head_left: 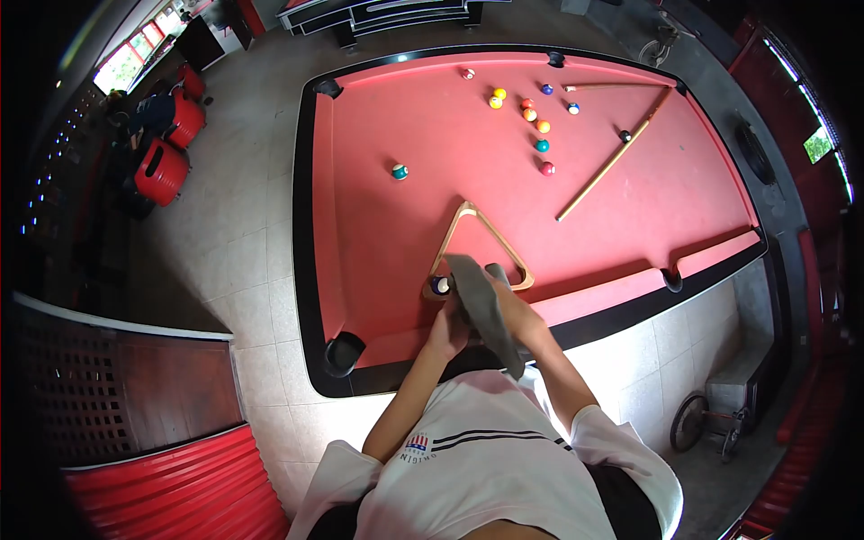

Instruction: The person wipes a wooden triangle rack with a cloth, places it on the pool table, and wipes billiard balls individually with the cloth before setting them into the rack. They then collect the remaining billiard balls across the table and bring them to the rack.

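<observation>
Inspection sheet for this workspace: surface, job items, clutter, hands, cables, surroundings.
Surface: red felt, balls mainly across the far side.
Job's things: raised grey cloth; rack on the felt; striped ball at the rack's near left corner.
Clutter: two cues toward the far right.
Left hand: at the cloth, grip partly hidden.
Right hand: at the cloth, grip unclear.
Cables: nothing seen.
Surroundings: red chairs at left, second table beyond.

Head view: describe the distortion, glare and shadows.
In the head view, a wide lens seems to bow the pool table, with black picture corners; in the head view, the upper-left window washes out white and the floor right of the person shines; in the head view, shadow edges the near cushion, while the wooden triangle looks fairly sharp.
</observation>
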Demonstrator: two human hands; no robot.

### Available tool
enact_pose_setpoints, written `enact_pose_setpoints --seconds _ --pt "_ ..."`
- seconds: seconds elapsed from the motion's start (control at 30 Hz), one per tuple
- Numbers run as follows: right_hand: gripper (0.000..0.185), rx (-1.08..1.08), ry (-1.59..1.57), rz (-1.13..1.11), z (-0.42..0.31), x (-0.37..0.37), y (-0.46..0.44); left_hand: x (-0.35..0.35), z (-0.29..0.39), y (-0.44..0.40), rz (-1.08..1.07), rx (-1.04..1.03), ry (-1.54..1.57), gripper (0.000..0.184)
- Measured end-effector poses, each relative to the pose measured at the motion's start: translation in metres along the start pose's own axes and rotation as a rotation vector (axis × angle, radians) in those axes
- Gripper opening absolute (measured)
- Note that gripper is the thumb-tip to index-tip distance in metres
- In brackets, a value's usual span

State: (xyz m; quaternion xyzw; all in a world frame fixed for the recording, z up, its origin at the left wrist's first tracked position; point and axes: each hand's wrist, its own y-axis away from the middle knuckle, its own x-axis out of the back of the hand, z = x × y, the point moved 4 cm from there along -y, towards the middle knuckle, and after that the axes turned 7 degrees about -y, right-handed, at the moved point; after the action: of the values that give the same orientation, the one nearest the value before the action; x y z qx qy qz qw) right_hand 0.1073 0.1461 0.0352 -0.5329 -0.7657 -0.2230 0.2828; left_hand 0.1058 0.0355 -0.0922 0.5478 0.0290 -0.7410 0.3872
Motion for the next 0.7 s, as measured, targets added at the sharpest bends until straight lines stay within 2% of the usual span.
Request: enact_pose_setpoints --seconds 0.03,0.07,0.17,0.2,0.3,0.33,0.43,0.47,0.57,0.6,0.7 --pt "0.044 0.126 0.057 0.035 0.023 -0.004 0.003 -0.001 0.002 0.000 -0.011 -0.024 0.009 0.040" --pt "0.041 0.252 0.116 0.070 0.018 0.003 0.002 -0.004 0.006 -0.001 -0.022 -0.048 0.017 0.041" --pt "0.022 -0.519 0.070 0.280 0.035 0.031 0.015 -0.011 0.017 0.001 -0.014 -0.035 -0.075 0.043" --pt "0.023 -0.501 0.198 0.318 0.035 0.035 0.014 -0.015 0.020 0.001 -0.006 -0.016 -0.125 0.043" --pt "0.018 -0.335 0.527 0.220 0.024 0.030 0.004 -0.042 0.027 0.001 0.011 -0.028 -0.302 0.039" --pt "0.013 -0.276 0.582 0.248 0.020 0.023 0.003 -0.053 0.030 0.002 0.065 -0.086 -0.353 0.033" --pt "0.010 -0.364 0.469 0.193 0.019 0.026 0.004 -0.075 0.040 0.001 0.042 -0.109 -0.593 0.035" --pt "0.020 -0.353 0.353 0.199 0.031 0.031 0.006 -0.077 0.045 0.002 0.040 -0.132 -0.541 0.035" --pt "0.029 -0.201 -0.160 0.148 0.048 0.056 0.021 -0.073 0.060 0.006 0.014 -0.154 -0.374 0.034" --pt "0.033 -0.233 -0.405 0.076 0.045 0.065 0.027 -0.068 0.065 0.007 -0.008 -0.136 -0.310 0.033" --pt "0.031 -0.170 -0.759 0.149 0.056 0.085 0.042 -0.074 0.084 0.017 -0.050 -0.083 -0.184 0.032"
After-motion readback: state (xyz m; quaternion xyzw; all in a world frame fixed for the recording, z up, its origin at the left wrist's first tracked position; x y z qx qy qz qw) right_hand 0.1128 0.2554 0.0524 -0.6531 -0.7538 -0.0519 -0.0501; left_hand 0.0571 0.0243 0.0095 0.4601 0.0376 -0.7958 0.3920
